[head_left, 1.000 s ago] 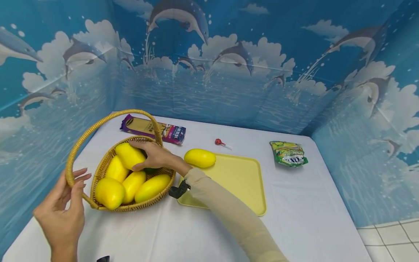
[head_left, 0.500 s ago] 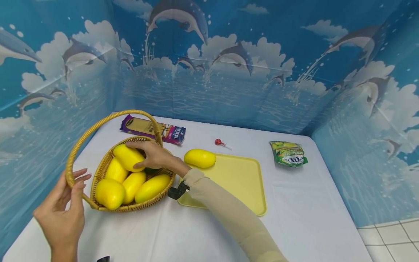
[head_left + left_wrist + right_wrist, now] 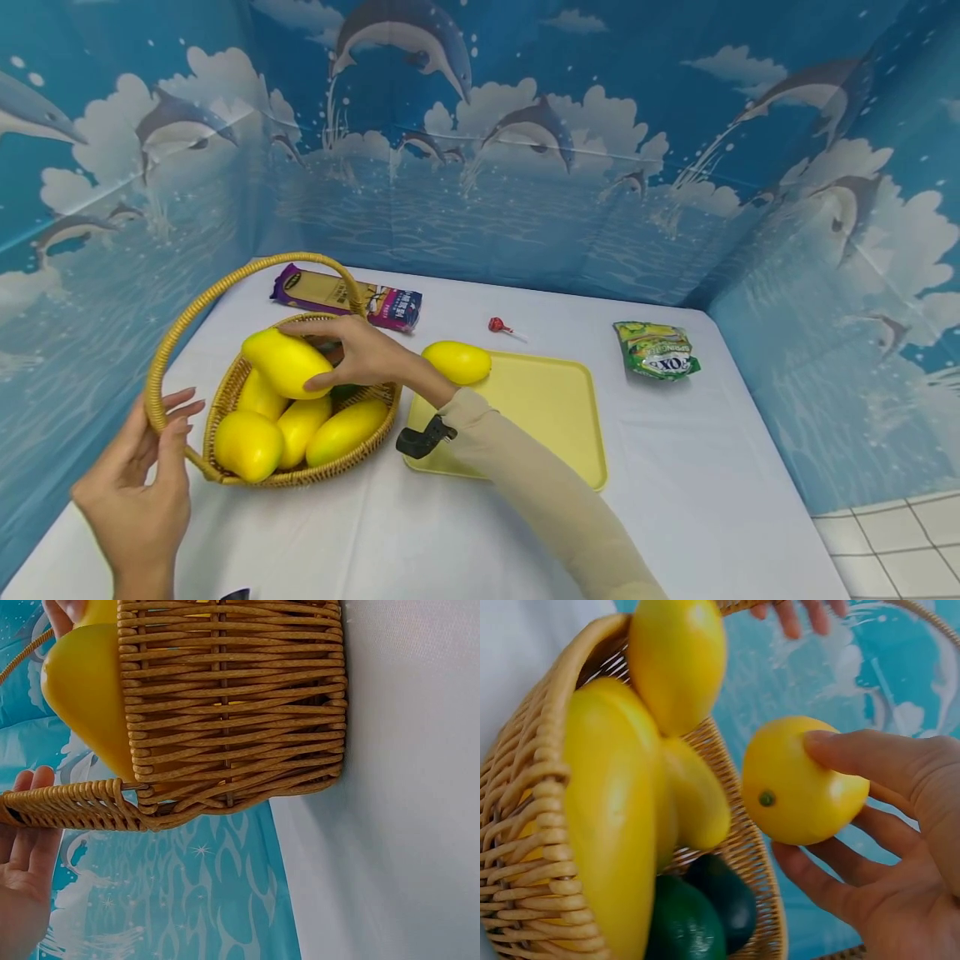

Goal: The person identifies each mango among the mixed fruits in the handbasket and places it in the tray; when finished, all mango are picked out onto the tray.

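A blue dolphin-printed curtain [image 3: 487,208] hangs behind a white cloth-covered table [image 3: 712,500] bearing a brown woven basket [image 3: 322,475] just beside a flat, rectangular yellow tray [image 3: 540,417]. The left hand [image 3: 142,487] curls its fingers round the basket's arched handle [image 3: 225,287]; the right hand [image 3: 371,350] pinches a smooth, oval yellow mango [image 3: 287,364] between thumb and fingers, over the basket's other fruits [image 3: 347,433]. A small red lollipop [image 3: 497,325] lies beyond the tray.

The handle [image 3: 193,308] arched over the far-left side of the basket [image 3: 307,477], obstructing entry. A sleeve [image 3: 517,467] slanted across the tray's [image 3: 547,400] near edge and a fruit [image 3: 456,362] blocked its far-left corner; passage lay free above its far-right part.
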Available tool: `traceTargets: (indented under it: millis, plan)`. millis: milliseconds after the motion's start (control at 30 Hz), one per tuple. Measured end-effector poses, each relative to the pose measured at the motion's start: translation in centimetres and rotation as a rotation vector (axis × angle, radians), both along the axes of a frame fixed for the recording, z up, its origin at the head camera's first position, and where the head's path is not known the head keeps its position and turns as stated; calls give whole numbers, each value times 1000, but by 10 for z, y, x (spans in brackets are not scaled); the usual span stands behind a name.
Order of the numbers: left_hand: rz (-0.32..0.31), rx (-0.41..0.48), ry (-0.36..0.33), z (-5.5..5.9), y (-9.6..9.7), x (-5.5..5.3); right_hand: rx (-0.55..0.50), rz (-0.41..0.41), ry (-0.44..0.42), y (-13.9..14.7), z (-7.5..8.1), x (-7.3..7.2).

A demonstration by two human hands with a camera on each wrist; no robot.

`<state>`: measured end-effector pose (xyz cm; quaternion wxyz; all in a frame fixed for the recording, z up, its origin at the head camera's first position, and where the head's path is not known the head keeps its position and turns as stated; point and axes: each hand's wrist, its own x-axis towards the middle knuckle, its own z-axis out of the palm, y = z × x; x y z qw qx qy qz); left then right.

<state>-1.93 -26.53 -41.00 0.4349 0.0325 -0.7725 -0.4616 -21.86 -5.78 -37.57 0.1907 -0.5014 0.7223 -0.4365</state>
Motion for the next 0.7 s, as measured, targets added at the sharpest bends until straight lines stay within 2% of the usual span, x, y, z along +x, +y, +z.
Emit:
traceTargets:
  millis: [300, 433, 700]
  plan:
    - [-4, 17, -2, 0, 2, 0, 6, 68, 13, 30, 18, 10]
    - [-13, 31, 15, 0, 3, -1, -19, 104, -19, 46, 21, 15]
    - [-18, 46, 34, -3, 1, -3, -104, 63, -129, 81, 16, 23]
